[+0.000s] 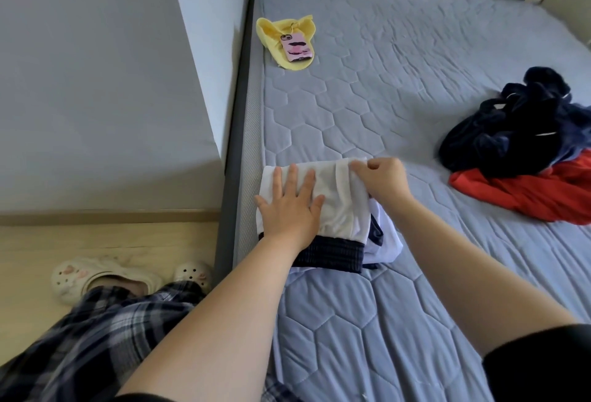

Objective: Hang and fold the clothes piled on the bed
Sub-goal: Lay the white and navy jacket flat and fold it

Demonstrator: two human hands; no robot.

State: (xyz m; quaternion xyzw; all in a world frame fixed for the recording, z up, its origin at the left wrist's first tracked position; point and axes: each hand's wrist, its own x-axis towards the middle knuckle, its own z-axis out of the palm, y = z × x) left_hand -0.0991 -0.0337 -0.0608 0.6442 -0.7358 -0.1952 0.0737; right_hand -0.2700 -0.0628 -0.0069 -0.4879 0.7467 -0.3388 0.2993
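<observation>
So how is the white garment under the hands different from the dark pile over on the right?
The white garment lies flat and partly folded near the bed's edge; the dark pile sits crumpled in a heap, untouched. The white garment is pressed by the left hand and pinched by the right hand; no hand touches the dark pile. The dark pile rests partly on a red garment. Both lie on the bed.

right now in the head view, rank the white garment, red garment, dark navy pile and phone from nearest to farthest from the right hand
1. white garment: pinched by the right hand at its far right corner.
2. red garment: to the right, at the bed's right side.
3. dark navy pile: right and slightly farther back, lying on the red one.
4. phone: far back left, on a yellow cloth.
</observation>
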